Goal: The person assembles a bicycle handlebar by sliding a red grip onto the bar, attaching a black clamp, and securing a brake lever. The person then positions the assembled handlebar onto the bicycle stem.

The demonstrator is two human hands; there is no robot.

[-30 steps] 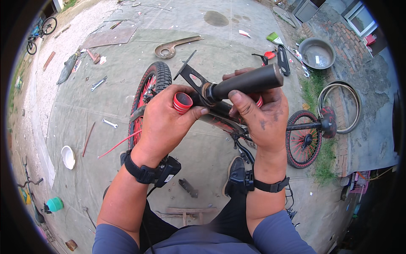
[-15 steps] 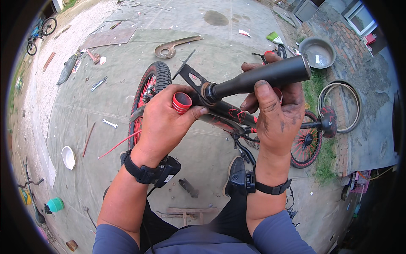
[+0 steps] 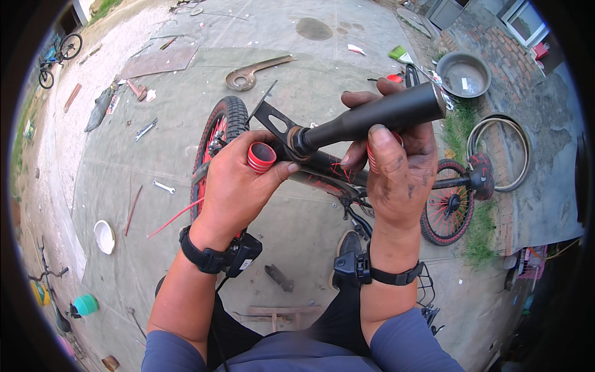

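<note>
My left hand (image 3: pixel 230 183) is closed, with a red ring-shaped cup (image 3: pixel 260 162) with silver stripes held upright between thumb and palm. Its other fingers are hidden behind the head of a black and red bicycle (image 3: pixel 322 175). My right hand (image 3: pixel 403 173), smudged with dark grease, grips a thick black tube (image 3: pixel 387 116) that narrows toward the left. The tube's narrow end meets a worn collar (image 3: pixel 300 140) at the bicycle's head, beside a flat black bracket (image 3: pixel 271 116). A second red striped piece (image 3: pixel 374 159) shows under my right thumb, partly hidden.
The front tyre (image 3: pixel 235 115) stands on the left, the rear wheel (image 3: pixel 447 204) and saddle (image 3: pixel 481 177) on the right. Wrenches (image 3: pixel 163 187), a rusty chain guard (image 3: pixel 242 78) and a white bowl (image 3: pixel 104 237) lie on the ground. A metal basin (image 3: pixel 463 74) sits far right.
Both hands and the black tube have shifted slightly left and down in view. More of the red piece under my right thumb now shows. Both grips stay closed.
</note>
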